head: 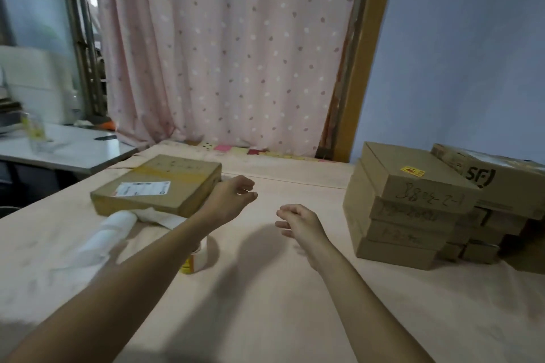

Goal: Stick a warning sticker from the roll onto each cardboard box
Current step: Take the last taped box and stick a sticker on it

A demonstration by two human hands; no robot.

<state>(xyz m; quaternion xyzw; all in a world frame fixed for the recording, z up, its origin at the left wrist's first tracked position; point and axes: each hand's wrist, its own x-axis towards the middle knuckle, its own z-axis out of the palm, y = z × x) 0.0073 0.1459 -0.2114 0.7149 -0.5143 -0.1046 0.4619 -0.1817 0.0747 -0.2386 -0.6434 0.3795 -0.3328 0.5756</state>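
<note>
I stand in a room of a home, not a warehouse. A pink curtain (230, 47) sprinkled with pale and dark dots hangs before me, beside a wooden door frame (365, 53) and a plain blue wall (457, 53). My tabletop (265, 303) wears a pink cloth. Cardboard boxes (407, 215) are stacked on it at my right, and a white side desk (73, 150) with a drinking glass (35, 130) stands at my left.

The curtain (236, 53) is pale pink with white and mauve dots, the wall (472, 53) lilac-blue, the table cover (265, 318) plain peach. The stacked boxes (398, 233) are brown cardboard, the top one carrying a yellow-and-red sticker (412, 171); the flat box (177, 177) bears a white label (143, 188). The roll (202, 256) shows white and yellow.
</note>
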